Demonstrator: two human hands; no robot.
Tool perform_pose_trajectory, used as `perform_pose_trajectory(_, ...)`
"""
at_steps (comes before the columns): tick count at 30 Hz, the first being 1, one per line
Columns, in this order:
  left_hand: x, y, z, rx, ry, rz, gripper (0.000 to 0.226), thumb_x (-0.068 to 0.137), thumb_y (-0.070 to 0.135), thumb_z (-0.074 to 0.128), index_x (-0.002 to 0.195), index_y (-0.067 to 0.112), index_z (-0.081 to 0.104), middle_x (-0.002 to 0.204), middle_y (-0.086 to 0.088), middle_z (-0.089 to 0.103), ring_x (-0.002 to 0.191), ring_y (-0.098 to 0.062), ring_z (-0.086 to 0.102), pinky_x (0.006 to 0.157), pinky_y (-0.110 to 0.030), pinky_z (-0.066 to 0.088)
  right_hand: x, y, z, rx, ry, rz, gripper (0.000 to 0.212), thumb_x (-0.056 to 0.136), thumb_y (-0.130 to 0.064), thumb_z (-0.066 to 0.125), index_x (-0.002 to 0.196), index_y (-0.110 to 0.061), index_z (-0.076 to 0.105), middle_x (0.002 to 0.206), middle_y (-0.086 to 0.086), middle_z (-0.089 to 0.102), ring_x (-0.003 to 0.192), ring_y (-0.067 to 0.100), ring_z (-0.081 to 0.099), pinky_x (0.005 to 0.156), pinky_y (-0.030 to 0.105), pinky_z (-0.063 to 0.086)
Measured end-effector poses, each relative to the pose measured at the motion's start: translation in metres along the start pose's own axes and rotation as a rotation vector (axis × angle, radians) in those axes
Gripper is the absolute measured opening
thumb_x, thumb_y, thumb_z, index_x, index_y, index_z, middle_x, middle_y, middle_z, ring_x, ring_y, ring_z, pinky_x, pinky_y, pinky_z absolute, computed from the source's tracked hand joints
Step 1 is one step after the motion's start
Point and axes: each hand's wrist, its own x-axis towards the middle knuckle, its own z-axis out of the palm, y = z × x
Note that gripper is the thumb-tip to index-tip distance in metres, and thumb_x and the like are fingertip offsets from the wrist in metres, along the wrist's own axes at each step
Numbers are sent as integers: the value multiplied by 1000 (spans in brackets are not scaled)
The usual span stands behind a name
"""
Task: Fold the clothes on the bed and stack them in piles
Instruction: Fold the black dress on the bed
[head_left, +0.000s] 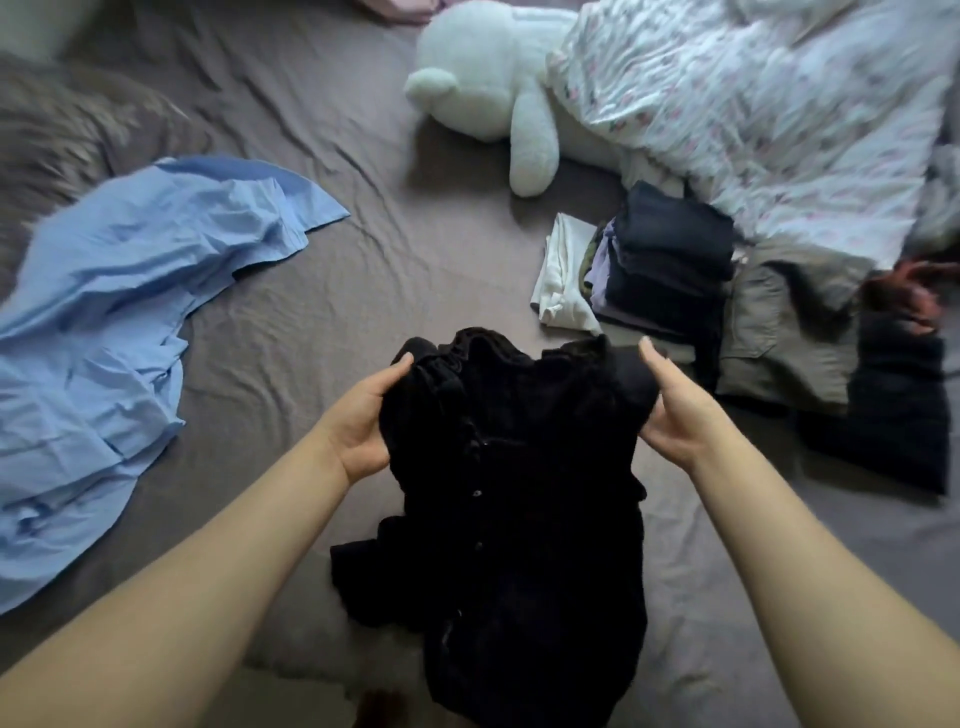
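Both hands, left hand (363, 415) and right hand (675, 410), grip the limp, light black garment (519, 467) by its shoulders at frame centre.

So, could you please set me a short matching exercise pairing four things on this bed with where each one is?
Things:
1. black garment
2. light blue shirt
3. white plush toy
4. folded stack

Places:
A. lying spread out and unfolded at the left of the bed
B. at the far side, partly under the floral duvet
C. gripped at its top by the left hand and right hand
D. piled right of centre, beside a folded white item

Pairs: 1-C, 2-A, 3-B, 4-D
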Motion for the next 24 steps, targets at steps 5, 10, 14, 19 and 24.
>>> perform_pose_trajectory(5,-59,26,57,-55,-84,63,52,95,41,40,95,4,76,104,-17,71,92,-29,70,78,-42,58,-78,-55,10,-172,-163,-97,47,84,-15,58,129,0,56,111,11,69,92,19,69,68,27,57)
perform_pose_trajectory(10,-123,35,92,30,-84,153,45,97,36,41,93,9,77,100,-11,72,83,-24,72,69,-34,59,-156,-97,-3,-171,-299,-277,56,73,-11,69,126,2,55,119,20,63,104,30,64,78,34,58)
perform_pose_trajectory(14,-175,50,108,125,-59,404,35,91,23,52,120,10,66,121,-10,66,109,-22,64,88,-33,52,-208,-131,-22,-359,-215,-438,70,44,-22,93,105,-1,66,105,19,71,93,30,68,79,35,57)
perform_pose_trajectory(19,-239,69,137,201,-68,596,32,96,20,46,113,9,70,121,-8,67,108,-16,65,86,-25,54,-257,-157,-9,-441,-121,-607,14,79,4,70,92,-2,69,86,12,73,74,20,69,65,23,57)
perform_pose_trajectory(24,-286,89,160,161,-47,673,34,98,26,45,105,7,72,116,-11,67,106,-20,65,100,-35,46,-286,-182,10,-433,-233,-548,24,79,-7,72,101,-7,62,95,8,71,78,16,69,67,27,51)
